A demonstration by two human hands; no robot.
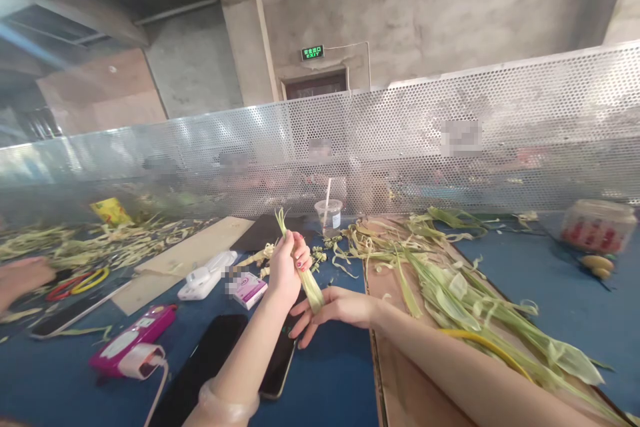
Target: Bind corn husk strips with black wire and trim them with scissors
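My left hand (287,270) is closed around a flattened bundle of pale green leaf strips, which look like corn husk (311,288). Frayed ends of the bundle stick out above the fist, and its wider end points down to the right. At that lower end is my right hand (340,308), its fingers stretched and spread beside the strips; how firmly they touch cannot be made out. Beneath both hands lies a dark phone (280,363) on the blue table. Loose green husk leaves (450,287) are piled on a cardboard sheet (400,360) near my right forearm.
A black phone-like slab (210,353), a magenta box with a white charger (135,343), a white device (207,275) and a small pink box (250,289) lie left. A plastic cup with straw (329,213) stands before a perforated metal screen (400,147). Another person's hand (25,280) shows far left.
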